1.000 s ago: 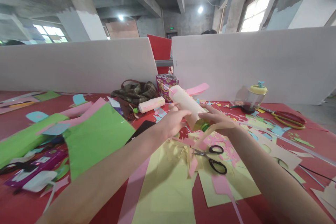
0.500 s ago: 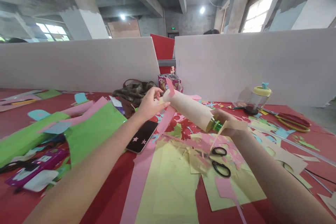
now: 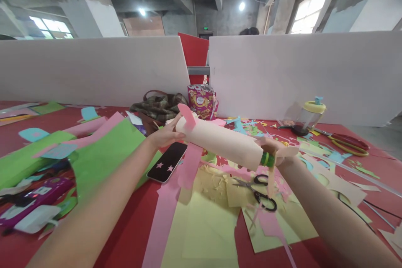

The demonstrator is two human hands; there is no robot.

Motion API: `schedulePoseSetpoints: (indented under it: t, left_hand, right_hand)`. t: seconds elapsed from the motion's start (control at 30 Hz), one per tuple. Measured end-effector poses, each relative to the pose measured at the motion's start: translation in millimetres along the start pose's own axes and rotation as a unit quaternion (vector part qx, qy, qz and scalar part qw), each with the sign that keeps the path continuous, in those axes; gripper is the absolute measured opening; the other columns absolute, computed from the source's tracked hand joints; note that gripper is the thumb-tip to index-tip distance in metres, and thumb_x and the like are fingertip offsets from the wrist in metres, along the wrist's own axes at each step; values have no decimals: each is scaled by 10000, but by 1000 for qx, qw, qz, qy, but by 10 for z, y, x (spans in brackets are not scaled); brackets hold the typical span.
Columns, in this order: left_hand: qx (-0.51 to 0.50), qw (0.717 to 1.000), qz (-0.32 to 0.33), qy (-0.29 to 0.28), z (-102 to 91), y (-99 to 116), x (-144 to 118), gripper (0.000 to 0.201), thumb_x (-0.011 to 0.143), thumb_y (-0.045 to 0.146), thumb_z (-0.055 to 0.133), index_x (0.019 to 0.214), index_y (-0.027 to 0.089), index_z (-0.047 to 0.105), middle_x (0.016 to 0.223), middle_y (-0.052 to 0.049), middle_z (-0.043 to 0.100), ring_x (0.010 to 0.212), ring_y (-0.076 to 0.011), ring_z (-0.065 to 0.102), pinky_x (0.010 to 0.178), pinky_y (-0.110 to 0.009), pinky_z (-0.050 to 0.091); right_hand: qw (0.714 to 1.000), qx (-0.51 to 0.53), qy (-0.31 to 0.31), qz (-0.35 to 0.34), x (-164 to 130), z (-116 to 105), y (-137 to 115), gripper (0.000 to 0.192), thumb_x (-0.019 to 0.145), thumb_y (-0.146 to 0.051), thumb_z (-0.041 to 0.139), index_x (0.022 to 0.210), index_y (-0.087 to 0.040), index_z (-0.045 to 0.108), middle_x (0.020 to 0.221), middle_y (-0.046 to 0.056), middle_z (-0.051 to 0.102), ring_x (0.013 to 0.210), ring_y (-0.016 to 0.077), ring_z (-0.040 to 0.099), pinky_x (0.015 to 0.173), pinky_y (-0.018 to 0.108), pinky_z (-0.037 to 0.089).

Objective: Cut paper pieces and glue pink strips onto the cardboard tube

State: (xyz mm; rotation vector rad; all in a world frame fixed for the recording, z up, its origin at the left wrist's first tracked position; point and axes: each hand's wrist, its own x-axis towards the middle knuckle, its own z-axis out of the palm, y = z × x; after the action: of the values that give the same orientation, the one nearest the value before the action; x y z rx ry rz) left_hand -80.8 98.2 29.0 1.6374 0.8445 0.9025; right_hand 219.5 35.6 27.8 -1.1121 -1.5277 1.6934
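Hands (image 3: 165, 135) (image 3: 276, 150) hold paper-wrapped bottle (image 3: 220, 142) above scissors (image 3: 259, 190).

Phone: we see a black phone (image 3: 167, 161) lying flat on the red counter (image 3: 132, 234), stars on its screen.
Scissors: we find black scissors (image 3: 258, 190) on yellow paper (image 3: 201, 226); red scissors (image 3: 345, 142) lie far right.
Paper: we note green sheets (image 3: 103, 159) at left, a pink strip (image 3: 165, 213) beside the yellow.
Jar: yellow-lidded jar (image 3: 307, 117) near the white panel (image 3: 298, 75).
Bag: we see a plaid bag (image 3: 158, 106) beside a snack packet (image 3: 201, 100).
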Motion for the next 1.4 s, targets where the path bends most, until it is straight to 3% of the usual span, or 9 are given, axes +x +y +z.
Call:
schedulePoseSetpoints:
  t: [0.23, 0.47, 0.67, 0.77, 1.0, 1.17, 1.2, 1.3, 1.4]
  left_hand:
    - [-64, 998, -22, 11, -51, -37, 7, 607, 473, 296, 677, 1035, 237, 455, 951, -25, 575, 814, -199, 545, 659, -283, 454]
    - [-153, 986, -8, 67, -8, -167, 28, 402, 585, 225, 581, 976, 196, 495, 897, -13, 600, 767, -162, 552, 605, -228, 460]
    - [-216, 970, -32, 104, 121, -246, 82, 343, 634, 226, 558, 973, 194, 518, 908, -21, 611, 726, -143, 568, 590, -245, 499]
    - [-261, 953, -43, 145, 211, -301, 114, 362, 622, 187, 587, 977, 200, 518, 880, -16, 621, 713, -139, 581, 616, -265, 514]
    - [-291, 936, -50, 191, 409, -429, 180, 394, 598, 156, 622, 966, 191, 488, 858, -25, 626, 732, -159, 602, 634, -306, 521]
    - [-258, 933, -52, 246, 482, -561, 247, 400, 567, 162, 646, 915, 195, 450, 867, -22, 615, 736, -172, 604, 624, -342, 516]
    - [-253, 932, -53, 254, 499, -586, 260, 395, 563, 160, 649, 900, 191, 447, 863, -23, 612, 735, -173, 604, 620, -347, 515]
    - [-239, 932, -53, 269, 560, -650, 294, 390, 543, 163, 666, 858, 179, 436, 821, -18, 605, 721, -173, 601, 617, -349, 509]
    - [-222, 934, -47, 276, 629, -706, 320, 410, 520, 177, 686, 836, 173, 424, 784, -6, 593, 713, -161, 594, 640, -341, 499]
  right_hand:
    - [992, 81, -96, 25, 56, 1, -3, 338, 681, -410, 421, 888, -175, 547, 814, 78, 641, 747, 212, 605, 624, 369, 458]
    - [996, 52, 71, 13, 131, -53, -45, 514, 772, -550, 193, 911, -193, 536, 887, 93, 628, 879, 230, 570, 668, 411, 418]
    - [946, 300, 71, -97, 207, -59, -32, 441, 770, -561, 244, 813, -206, 504, 938, 89, 608, 964, 239, 534, 798, 397, 416]
    - [933, 327, 109, -103, 219, -45, -25, 433, 753, -583, 294, 851, -206, 483, 998, 86, 581, 964, 238, 538, 810, 369, 426]
    - [990, 59, 124, -36, 248, 84, 36, 162, 768, -323, 451, 876, -205, 474, 791, 24, 596, 659, 130, 589, 628, 280, 449]
    - [983, -122, 132, -37, 147, 212, -20, 187, 742, -279, 479, 601, -165, 526, 420, -73, 353, 378, 51, 322, 433, 214, 299]
    - [977, -149, 148, -45, 78, 248, -85, 196, 731, -281, 496, 573, -167, 522, 436, -68, 356, 388, 50, 301, 425, 212, 266]
    - [888, -363, 251, -131, -227, 313, -341, 195, 742, -301, 464, 585, -195, 512, 504, -39, 418, 450, 86, 362, 442, 233, 263]
    - [820, -347, 366, -271, -600, 190, -512, 239, 754, -413, 424, 614, -247, 522, 679, 21, 516, 695, 184, 490, 571, 307, 360]
